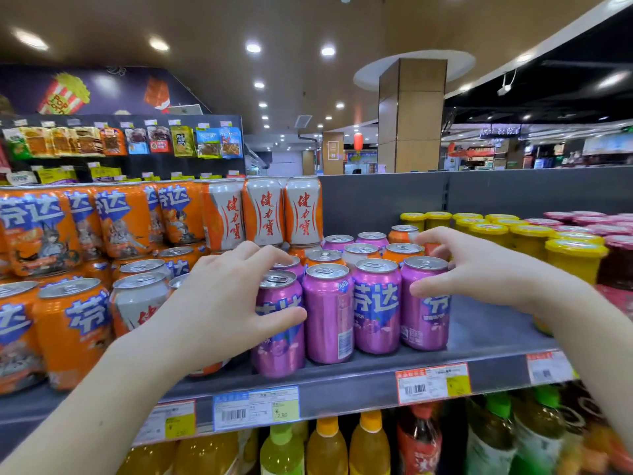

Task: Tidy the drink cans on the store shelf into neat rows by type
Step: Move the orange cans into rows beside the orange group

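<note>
Shelf: grey metal shelf, spanning your view, with a bare stretch of deck to the right of the purple row.
Orange stock: orange aluminium drink cans with blue lettering, stacked two tiers high and filling the left end of the shelf.
Lower level: plastic bottles of yellow and green drink, under the shelf (only caps and shoulders show).
Jars: yellow-lidded jars at the right end of the shelf, and pink-lidded jars just beside them, farther right.
White stock: white-and-orange cans with red script, three upright on the upper tier, next to the orange stock and against the back panel.
Purple row: purple metallic drink cans, four upright at the front edge, side by side.
Mixed group: loose cans behind the row, with purple, orange and white sides among them (mostly tops visible).
Left hand: your left hand grips the leftmost purple can, with the thumb across its front and the fingers curled round its upper part.
Right hand: your right hand holds the rightmost purple can, with the thumb pressed on its front and the fingers curled over its far rim.
Labels: paper price labels, clipped along the shelf's front edge.
</note>
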`<state>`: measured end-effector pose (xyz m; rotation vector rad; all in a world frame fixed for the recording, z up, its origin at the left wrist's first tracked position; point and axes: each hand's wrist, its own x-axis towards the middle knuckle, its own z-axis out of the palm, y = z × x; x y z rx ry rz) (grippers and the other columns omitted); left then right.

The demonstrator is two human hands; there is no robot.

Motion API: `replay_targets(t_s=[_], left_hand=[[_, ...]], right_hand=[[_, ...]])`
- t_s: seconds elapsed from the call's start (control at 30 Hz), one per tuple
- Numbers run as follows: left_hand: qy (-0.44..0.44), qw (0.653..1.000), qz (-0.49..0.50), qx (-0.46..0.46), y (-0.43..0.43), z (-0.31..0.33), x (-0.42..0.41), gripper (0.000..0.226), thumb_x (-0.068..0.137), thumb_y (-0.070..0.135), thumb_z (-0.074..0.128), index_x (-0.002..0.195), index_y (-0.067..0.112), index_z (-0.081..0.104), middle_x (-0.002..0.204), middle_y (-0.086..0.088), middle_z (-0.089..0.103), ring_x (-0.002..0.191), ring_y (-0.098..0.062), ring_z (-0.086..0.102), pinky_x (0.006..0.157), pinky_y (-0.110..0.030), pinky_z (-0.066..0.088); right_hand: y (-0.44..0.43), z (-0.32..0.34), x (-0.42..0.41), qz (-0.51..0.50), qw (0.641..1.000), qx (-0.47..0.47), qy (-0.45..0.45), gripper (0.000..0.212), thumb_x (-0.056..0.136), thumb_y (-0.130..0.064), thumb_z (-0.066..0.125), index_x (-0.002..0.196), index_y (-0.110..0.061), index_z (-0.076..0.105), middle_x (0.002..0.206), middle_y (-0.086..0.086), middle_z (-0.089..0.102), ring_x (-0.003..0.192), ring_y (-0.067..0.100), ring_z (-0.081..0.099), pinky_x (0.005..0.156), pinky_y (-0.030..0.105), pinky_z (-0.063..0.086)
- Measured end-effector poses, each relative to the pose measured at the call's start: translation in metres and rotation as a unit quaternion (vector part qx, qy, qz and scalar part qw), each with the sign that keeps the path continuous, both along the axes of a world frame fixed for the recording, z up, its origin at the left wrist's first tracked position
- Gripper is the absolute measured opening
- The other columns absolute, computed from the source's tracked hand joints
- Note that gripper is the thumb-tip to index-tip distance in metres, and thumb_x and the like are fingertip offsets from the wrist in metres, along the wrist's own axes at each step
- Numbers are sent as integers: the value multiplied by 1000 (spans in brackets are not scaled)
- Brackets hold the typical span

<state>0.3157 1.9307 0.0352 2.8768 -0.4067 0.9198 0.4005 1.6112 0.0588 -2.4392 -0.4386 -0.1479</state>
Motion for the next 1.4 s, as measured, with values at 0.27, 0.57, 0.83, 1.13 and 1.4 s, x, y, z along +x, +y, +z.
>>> replay_targets(t_s=[0.27, 0.57, 0.83, 1.13, 1.4], left_hand=[[8, 999, 36, 21, 1, -7, -3, 82, 64, 91, 39, 134, 49, 43, 121, 21, 60, 111, -7, 59, 97, -39, 43], [-6, 999, 39, -22, -3, -12, -4, 79, 65, 91, 43, 128, 45, 52, 117, 19, 64, 103, -6, 61, 94, -42, 48], [-18, 998, 43, -51, -10, -16, -5, 81, 67, 89, 46, 130, 39, 57, 117, 17, 67, 101, -5, 64, 90, -43, 54], [-50, 996, 71, -17, -11, -20, -7, 72, 70, 89, 49, 124, 42, 56, 114, 18, 65, 104, -9, 62, 95, -40, 42], [-26, 999, 40, -23, 5, -15, -14, 78, 68, 91, 48, 133, 47, 50, 124, 17, 58, 115, -10, 52, 100, -36, 36]], right_hand=[[-5, -40, 1, 2, 990, 143, -5, 60, 67, -35, 92, 116, -32, 57, 105, -15, 72, 90, 0, 71, 75, 25, 58], [-10, -52, 16, -33, 990, 119, -68, 71, 63, -50, 90, 122, -34, 54, 113, -11, 68, 98, 8, 67, 79, 36, 61], [-19, -51, 17, -74, 986, 117, -89, 74, 68, -45, 89, 130, -27, 54, 113, -5, 67, 92, 9, 64, 62, 21, 48], [-25, -49, 13, -83, 987, 108, -86, 76, 69, -45, 88, 133, -26, 52, 108, -8, 63, 90, 8, 63, 59, 21, 49], [-13, -57, -9, -159, 963, 105, -193, 94, 71, -40, 88, 148, -18, 40, 139, 9, 53, 121, 26, 55, 94, 42, 48]])
